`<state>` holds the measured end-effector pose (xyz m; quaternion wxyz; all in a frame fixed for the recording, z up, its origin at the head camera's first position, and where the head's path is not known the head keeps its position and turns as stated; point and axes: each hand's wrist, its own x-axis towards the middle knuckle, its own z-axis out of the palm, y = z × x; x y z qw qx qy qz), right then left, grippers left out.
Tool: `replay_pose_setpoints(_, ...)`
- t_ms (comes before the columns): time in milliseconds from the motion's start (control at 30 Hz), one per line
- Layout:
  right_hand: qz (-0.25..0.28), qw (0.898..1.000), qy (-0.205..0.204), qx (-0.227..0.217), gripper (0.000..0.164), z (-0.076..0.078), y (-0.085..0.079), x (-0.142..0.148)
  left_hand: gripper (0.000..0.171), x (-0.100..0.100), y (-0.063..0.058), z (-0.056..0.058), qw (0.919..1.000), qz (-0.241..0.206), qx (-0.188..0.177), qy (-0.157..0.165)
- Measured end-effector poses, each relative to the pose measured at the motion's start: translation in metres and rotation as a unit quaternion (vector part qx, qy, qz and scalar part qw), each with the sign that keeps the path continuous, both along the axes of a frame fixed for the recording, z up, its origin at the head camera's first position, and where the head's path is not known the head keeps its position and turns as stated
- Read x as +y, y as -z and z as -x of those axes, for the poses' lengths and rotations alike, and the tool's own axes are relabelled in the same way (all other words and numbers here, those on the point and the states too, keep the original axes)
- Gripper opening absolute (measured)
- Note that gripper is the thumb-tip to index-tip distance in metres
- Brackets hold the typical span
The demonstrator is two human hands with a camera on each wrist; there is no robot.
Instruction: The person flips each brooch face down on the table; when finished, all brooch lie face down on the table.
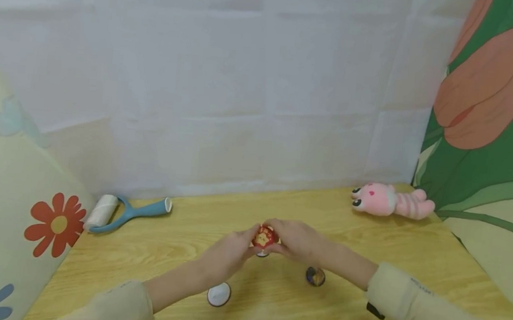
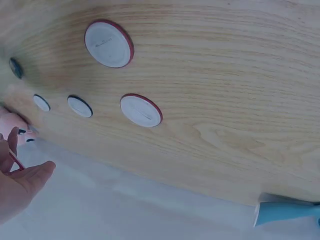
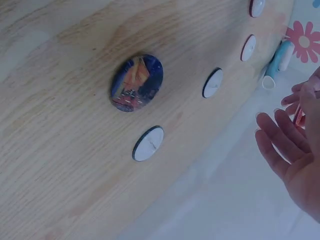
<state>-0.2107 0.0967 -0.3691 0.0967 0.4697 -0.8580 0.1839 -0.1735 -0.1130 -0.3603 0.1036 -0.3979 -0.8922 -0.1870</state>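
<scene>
A round red button badge [image 1: 265, 237] with a yellow cartoon figure faces up between my two hands over the middle of the table. My left hand [image 1: 226, 255] grips its left edge with thumb and fingers. From the other side, my right hand [image 1: 302, 241] pinches the right edge, its remaining fingers loosely extended in the right wrist view. Below lie more badges: a dark blue and orange one [image 3: 137, 82] picture side up, and several turned over, such as a red-rimmed one [image 2: 107, 44] and a dark-rimmed one [image 3: 148, 143], with white backs and pins showing.
A blue-handled lint roller [image 1: 144, 212] lies at the table's back left. On the back right rests a pink plush toy [image 1: 377, 199] on its side. White cloth [image 1: 261, 105] hangs behind the wooden table [image 1: 176, 259], with flower-printed panels on both sides.
</scene>
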Motion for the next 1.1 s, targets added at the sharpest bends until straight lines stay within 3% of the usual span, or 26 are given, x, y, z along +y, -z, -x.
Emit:
replay_pose_setpoints(200, 0.019, 0.999, -0.022, 0.013, 0.046, 0.002, -0.005, 0.001, 0.037, -0.004, -0.005, 0.001, 1.0, 0.0, 0.001, 0.002)
replay_pose_setpoints(467, 0.023, 0.998, -0.034, 0.056, 0.041, 0.001, 0.0, 0.001, 0.034, -0.006, -0.003, -0.001, 0.9998, -0.013, -0.001, -0.014)
replay_pose_setpoints(667, 0.072, 0.996, -0.026, 0.035, 0.03, -0.001, 0.008, -0.003, 0.04, -0.006, 0.001, -0.002, 0.9995, -0.026, 0.001, -0.016)
replay_pose_setpoints(767, 0.108, 0.994, -0.016, -0.008, 0.024, -0.002, 0.011, -0.005, 0.053, -0.006, 0.003, -0.003, 0.9995, -0.023, 0.002, -0.022)
replay_pose_setpoints(867, 0.144, 0.986, -0.006, -0.082, 0.029, -0.004, 0.013, -0.008, 0.061, -0.006, 0.005, -0.002, 0.9991, -0.029, 0.021, -0.022)
replay_pose_setpoints(967, 0.183, 0.97, 0.002, -0.162, 0.036, -0.008, 0.013, -0.011, 0.064, -0.004, 0.008, -0.002, 0.9978, -0.039, 0.052, -0.017)
replay_pose_setpoints(1100, 0.219, 0.948, 0.009, -0.231, 0.037, -0.013, 0.015, -0.014, 0.061, -0.003, 0.011, -0.002, 0.996, -0.045, 0.077, -0.008)
